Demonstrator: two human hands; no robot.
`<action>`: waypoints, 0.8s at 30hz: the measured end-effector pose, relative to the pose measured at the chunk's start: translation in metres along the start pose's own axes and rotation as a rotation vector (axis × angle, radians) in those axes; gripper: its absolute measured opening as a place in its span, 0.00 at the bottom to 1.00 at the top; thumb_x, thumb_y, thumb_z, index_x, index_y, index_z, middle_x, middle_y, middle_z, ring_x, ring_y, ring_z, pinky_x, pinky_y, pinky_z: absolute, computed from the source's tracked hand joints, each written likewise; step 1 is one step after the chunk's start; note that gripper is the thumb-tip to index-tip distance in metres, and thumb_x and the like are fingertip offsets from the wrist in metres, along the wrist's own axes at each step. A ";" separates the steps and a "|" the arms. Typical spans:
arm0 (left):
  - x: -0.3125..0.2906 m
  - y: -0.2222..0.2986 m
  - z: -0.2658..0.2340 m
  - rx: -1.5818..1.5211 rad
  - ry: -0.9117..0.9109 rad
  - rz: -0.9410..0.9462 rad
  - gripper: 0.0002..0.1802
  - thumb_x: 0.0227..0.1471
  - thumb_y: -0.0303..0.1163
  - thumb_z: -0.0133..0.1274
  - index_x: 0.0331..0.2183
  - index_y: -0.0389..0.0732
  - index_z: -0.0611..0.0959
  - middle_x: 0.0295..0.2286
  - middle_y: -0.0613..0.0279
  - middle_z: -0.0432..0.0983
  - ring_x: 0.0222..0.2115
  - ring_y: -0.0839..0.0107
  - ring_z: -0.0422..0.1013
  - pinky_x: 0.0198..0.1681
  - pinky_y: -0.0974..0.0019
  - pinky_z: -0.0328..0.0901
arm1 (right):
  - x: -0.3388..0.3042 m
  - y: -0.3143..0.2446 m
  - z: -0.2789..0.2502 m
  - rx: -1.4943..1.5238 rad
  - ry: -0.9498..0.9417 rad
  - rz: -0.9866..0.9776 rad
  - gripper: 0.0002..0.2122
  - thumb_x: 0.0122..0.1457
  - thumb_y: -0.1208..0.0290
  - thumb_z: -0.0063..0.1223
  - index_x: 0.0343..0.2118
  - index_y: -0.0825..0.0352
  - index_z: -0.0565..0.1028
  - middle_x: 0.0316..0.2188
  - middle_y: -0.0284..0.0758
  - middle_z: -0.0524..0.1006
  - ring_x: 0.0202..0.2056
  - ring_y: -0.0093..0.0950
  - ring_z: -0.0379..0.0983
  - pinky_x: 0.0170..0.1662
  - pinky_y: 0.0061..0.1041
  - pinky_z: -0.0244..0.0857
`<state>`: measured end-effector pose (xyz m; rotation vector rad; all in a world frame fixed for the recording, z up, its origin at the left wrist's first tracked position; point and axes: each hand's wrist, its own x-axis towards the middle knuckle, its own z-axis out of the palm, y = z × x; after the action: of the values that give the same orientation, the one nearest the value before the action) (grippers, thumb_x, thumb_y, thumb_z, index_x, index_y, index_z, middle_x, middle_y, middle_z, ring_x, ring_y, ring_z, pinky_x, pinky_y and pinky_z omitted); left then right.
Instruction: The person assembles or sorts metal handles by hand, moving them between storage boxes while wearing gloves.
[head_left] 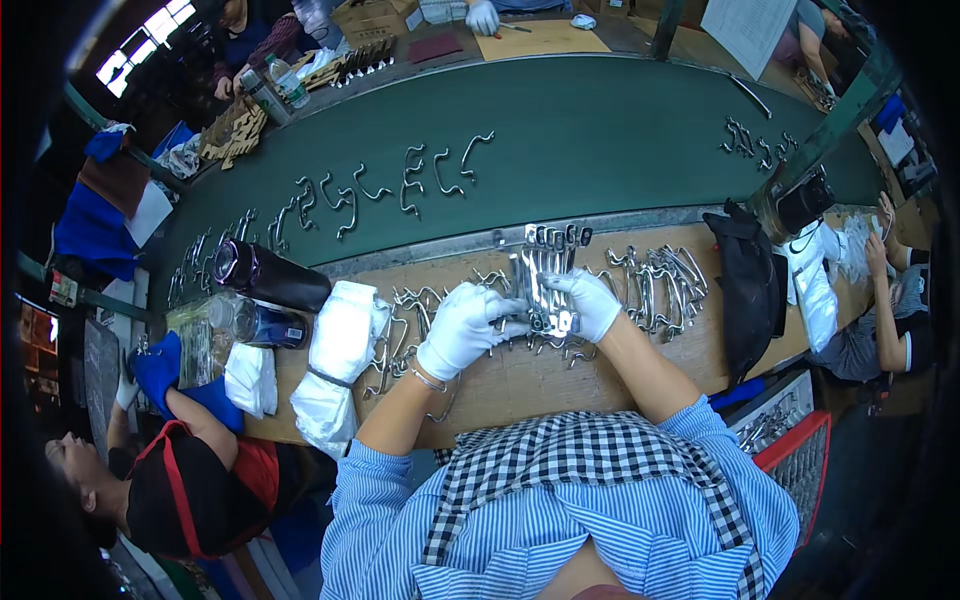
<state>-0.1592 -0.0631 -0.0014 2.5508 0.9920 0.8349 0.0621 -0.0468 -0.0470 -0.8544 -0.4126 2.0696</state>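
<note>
Above the brown bench top [515,395], close to its far edge, I hold up a bundle of shiny metal handles [545,285], stacked side by side with their ends fanned slightly at the top. My right hand [588,305], in a white glove, is closed around the bundle's right side, thumb and fingers pressed against the metal. My left hand [455,335], gloved the same way, is half curled, its fingertips at the bundle's left edge; I cannot tell whether they grip it or only steady it. A thin bracelet [428,381] circles my left wrist.

Loose curved metal rods [668,290] lie heaped on the bench to the right of my hands, and more bent rods [395,335] are scattered to the left. Beyond the bench runs a green conveyor belt [560,130], with S-shaped metal pieces [411,180] strung out across it and a smaller group near its right end.

Left of my hands, a folded white plastic bundle [333,375] with a dark band around it lies on the bench, near a black thermos [272,276] tipped on its side. To my right, a black bag [748,295] lies near the post.
</note>
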 end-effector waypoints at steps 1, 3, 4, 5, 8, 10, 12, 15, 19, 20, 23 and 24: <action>-0.001 0.000 -0.001 -0.039 0.036 0.000 0.16 0.36 0.38 0.67 0.33 0.51 0.84 0.21 0.68 0.72 0.24 0.66 0.69 0.30 0.62 0.61 | 0.000 -0.001 0.001 0.001 0.000 -0.004 0.09 0.60 0.75 0.50 0.42 0.69 0.74 0.32 0.37 0.79 0.31 0.28 0.79 0.33 0.30 0.77; -0.002 -0.003 -0.002 -0.079 0.074 0.009 0.15 0.36 0.39 0.67 0.32 0.51 0.84 0.20 0.68 0.72 0.23 0.67 0.69 0.30 0.63 0.61 | -0.003 -0.009 0.010 0.052 -0.026 -0.030 0.09 0.60 0.74 0.50 0.42 0.68 0.74 0.33 0.37 0.79 0.30 0.28 0.79 0.33 0.32 0.77; -0.006 -0.005 -0.003 -0.049 0.125 -0.001 0.14 0.35 0.38 0.67 0.30 0.51 0.84 0.20 0.68 0.72 0.23 0.67 0.69 0.29 0.63 0.61 | 0.003 -0.014 0.001 0.013 -0.040 0.002 0.10 0.60 0.73 0.51 0.43 0.67 0.74 0.32 0.37 0.79 0.31 0.29 0.79 0.35 0.34 0.77; -0.007 -0.007 -0.002 -0.024 0.175 -0.005 0.13 0.35 0.37 0.67 0.28 0.50 0.83 0.20 0.68 0.72 0.23 0.67 0.69 0.29 0.63 0.61 | 0.007 -0.020 -0.008 0.010 -0.026 -0.014 0.10 0.60 0.73 0.51 0.44 0.66 0.73 0.33 0.36 0.79 0.31 0.30 0.78 0.38 0.37 0.77; -0.012 -0.013 -0.004 0.031 0.153 -0.013 0.11 0.35 0.36 0.66 0.26 0.50 0.82 0.20 0.69 0.73 0.23 0.69 0.69 0.29 0.64 0.61 | 0.027 -0.052 -0.031 0.002 -0.084 -0.040 0.18 0.58 0.74 0.51 0.52 0.67 0.68 0.50 0.45 0.73 0.46 0.47 0.75 0.46 0.45 0.73; -0.018 -0.012 -0.009 0.063 0.091 -0.026 0.11 0.36 0.35 0.66 0.27 0.49 0.82 0.21 0.69 0.74 0.22 0.68 0.69 0.30 0.64 0.62 | 0.039 -0.081 -0.036 -0.007 -0.021 -0.129 0.16 0.59 0.77 0.47 0.51 0.66 0.68 0.47 0.43 0.73 0.46 0.46 0.75 0.44 0.47 0.74; -0.019 -0.011 -0.008 0.035 0.108 -0.030 0.11 0.36 0.36 0.66 0.27 0.49 0.83 0.21 0.69 0.74 0.22 0.68 0.69 0.30 0.64 0.62 | 0.054 -0.112 -0.046 -0.054 0.076 -0.214 0.14 0.60 0.80 0.45 0.50 0.67 0.69 0.42 0.42 0.75 0.45 0.43 0.75 0.42 0.48 0.75; -0.026 -0.009 -0.012 0.040 0.075 -0.079 0.11 0.37 0.36 0.66 0.28 0.49 0.84 0.23 0.69 0.76 0.23 0.68 0.70 0.30 0.64 0.63 | 0.085 -0.157 -0.085 -0.232 0.188 -0.260 0.09 0.60 0.79 0.47 0.44 0.70 0.70 0.38 0.41 0.76 0.44 0.39 0.76 0.41 0.43 0.75; -0.030 -0.019 -0.002 -0.002 0.111 -0.113 0.10 0.36 0.37 0.65 0.26 0.48 0.84 0.26 0.67 0.79 0.24 0.67 0.72 0.31 0.63 0.64 | 0.087 -0.236 -0.170 -0.305 0.275 -0.408 0.07 0.60 0.76 0.49 0.41 0.67 0.72 0.33 0.37 0.76 0.35 0.31 0.76 0.37 0.32 0.72; -0.036 -0.020 -0.004 0.019 0.101 -0.131 0.10 0.36 0.37 0.65 0.26 0.48 0.85 0.26 0.67 0.79 0.24 0.67 0.72 0.31 0.63 0.64 | 0.090 -0.247 -0.174 -0.313 0.353 -0.430 0.07 0.61 0.74 0.49 0.41 0.66 0.71 0.32 0.36 0.76 0.33 0.30 0.75 0.36 0.31 0.72; -0.046 -0.021 -0.009 0.089 0.088 -0.096 0.10 0.36 0.37 0.65 0.28 0.49 0.85 0.25 0.67 0.79 0.25 0.67 0.72 0.32 0.63 0.64 | 0.090 -0.263 -0.188 -0.409 0.524 -0.531 0.10 0.64 0.67 0.46 0.44 0.67 0.69 0.31 0.35 0.76 0.33 0.28 0.73 0.36 0.24 0.68; -0.036 -0.014 -0.012 0.028 0.058 -0.153 0.11 0.37 0.38 0.64 0.28 0.49 0.85 0.26 0.67 0.79 0.25 0.66 0.72 0.32 0.63 0.64 | 0.080 -0.274 -0.204 -0.590 0.680 -0.528 0.11 0.64 0.67 0.44 0.45 0.68 0.69 0.32 0.36 0.76 0.37 0.29 0.73 0.38 0.25 0.67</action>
<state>-0.1960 -0.0770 -0.0129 2.4490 1.2069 0.8611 0.3302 0.1779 -0.0740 -1.5285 -0.7760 1.0822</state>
